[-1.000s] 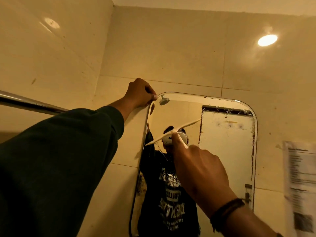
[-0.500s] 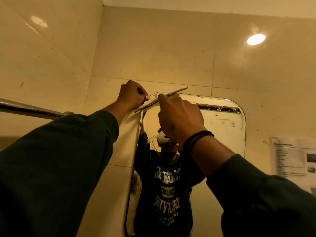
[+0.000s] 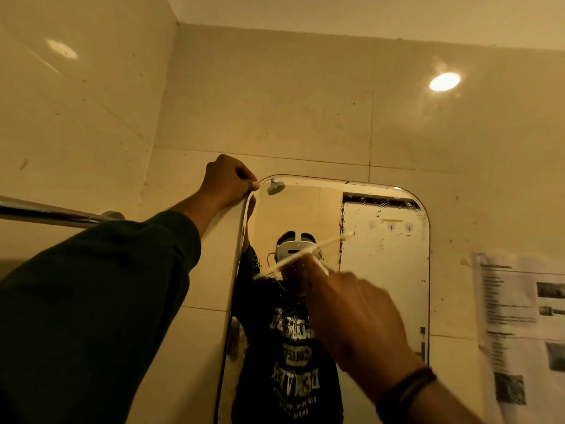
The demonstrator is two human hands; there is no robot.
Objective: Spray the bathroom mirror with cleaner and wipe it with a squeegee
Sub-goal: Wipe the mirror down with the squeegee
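The rounded wall mirror (image 3: 385,270) hangs on the tiled wall ahead, with droplets and dark speckles near its top and along a reflected door edge. My left hand (image 3: 227,180) grips the mirror's top left corner, fingers curled round the edge. My right hand (image 3: 351,313) holds a pale squeegee (image 3: 302,254) by its handle. The blade lies tilted against the glass in the upper middle, its right end higher. The hand and squeegee are blurred. No spray bottle is in sight.
A chrome rail (image 3: 55,214) runs along the left wall below my left arm. A printed paper sheet (image 3: 519,325) is stuck on the wall right of the mirror. The ceiling lamp's glare (image 3: 444,81) shows on the tiles above.
My right hand has drawn the squeegee down from the mirror's top edge to its upper middle. The left hand has kept its grip on the corner.
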